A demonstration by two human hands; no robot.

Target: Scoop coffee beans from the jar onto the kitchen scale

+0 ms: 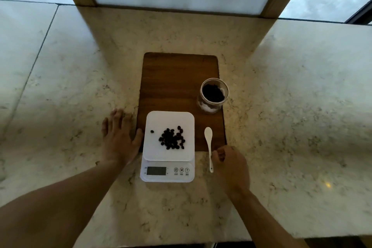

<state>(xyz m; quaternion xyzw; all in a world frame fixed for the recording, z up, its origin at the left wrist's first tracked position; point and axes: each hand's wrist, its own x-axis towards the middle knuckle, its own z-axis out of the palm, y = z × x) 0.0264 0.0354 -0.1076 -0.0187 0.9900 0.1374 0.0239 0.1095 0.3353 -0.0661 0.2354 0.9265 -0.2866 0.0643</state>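
A white spoon (208,147) is lying flat to the right of the white kitchen scale (168,147), its long axis running nearly straight away from the person. Its bowl is pointing away, resting on the wooden board (177,80), while its handle end is pointing back toward the person and reaching onto the marble tabletop (291,96).

The right hand (231,165) is sitting just to the right of the spoon's handle, fingers curled loosely inward. Its fingertips are lying right beside the handle, though whether they are touching it cannot be told; the hand is not gripping anything.

The left hand (118,137) is lying palm down and spread flat on the tabletop, holding nothing, with its thumb against the left edge of the scale.

A pile of dark coffee beans (172,139) is sitting on the scale's platform, with one stray bean (152,131) lying apart to the left. The scale is straddling the near edge of the board, its display and buttons facing the person.

The open glass jar (213,94) is standing upright at the board's right edge, beyond the spoon, with beans inside.
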